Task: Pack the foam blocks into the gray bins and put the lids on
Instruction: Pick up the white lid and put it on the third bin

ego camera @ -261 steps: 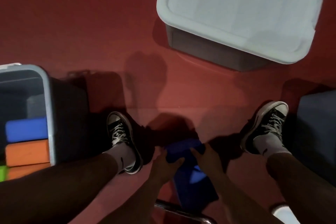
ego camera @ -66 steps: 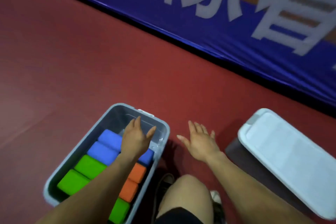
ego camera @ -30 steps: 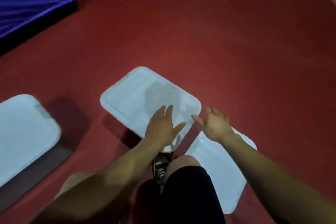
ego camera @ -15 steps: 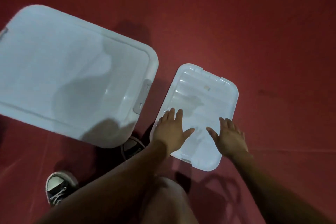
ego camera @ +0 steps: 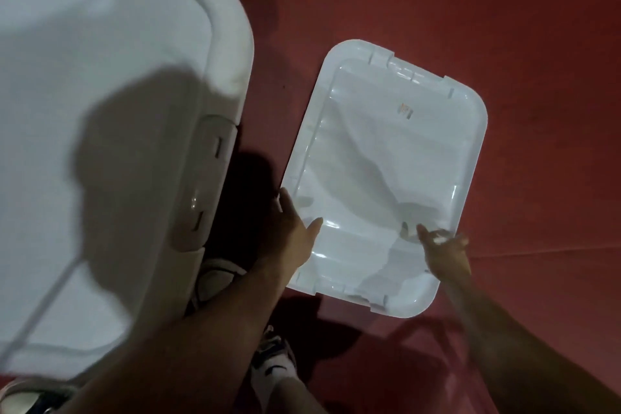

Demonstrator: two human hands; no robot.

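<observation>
1. Crowding the space left of the loose lid (ego camera: 386, 175): a big lidded bin (ego camera: 100, 144) with its latch (ego camera: 208, 178) facing the lid, a strip of red floor (ego camera: 504, 27) between them.
2. Poking out beside the bin's near corner, left of the lid's near end: a sneaker toe (ego camera: 215, 279); a second laced sneaker (ego camera: 274, 356) nearer the camera.
3. Lying flat on the floor, underside up: white, glossy, rounded corners, raised ribs across it, notched tabs at the far short end, a small mark near that end.
4. Gripping the lid's left long edge: left hand (ego camera: 292, 235), thumb over the rim onto the inner face, fingers hidden underneath.
5. Reaching the lid's right long edge near its near corner: right hand (ego camera: 443, 249), blurred, fingers spread, contact with the rim likely but cannot tell whether closed on it.
</observation>
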